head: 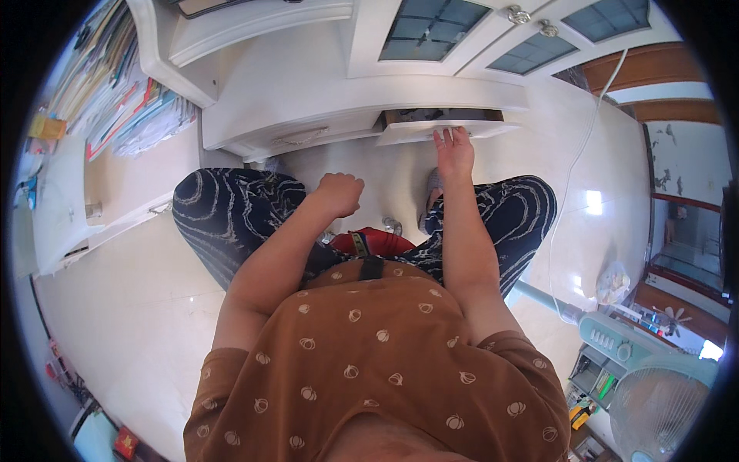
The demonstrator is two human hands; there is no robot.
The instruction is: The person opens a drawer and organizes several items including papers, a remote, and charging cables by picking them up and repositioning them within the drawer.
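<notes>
My right hand is at the front of a partly open white drawer, its fingertips at the top edge near the handle. Dark items lie inside the drawer, too shaded to name. My left hand is curled above my left knee's inner side, touching nothing that I can see; whether it holds something small is hidden. To the left of the open drawer is a closed drawer with an ornate metal handle. Both belong to a white cabinet.
White doors with glass panes rise above the drawers. Stacked papers and folders fill a shelf at left. A white cable crosses the right side. A standing fan is at lower right, a plastic bag on the floor.
</notes>
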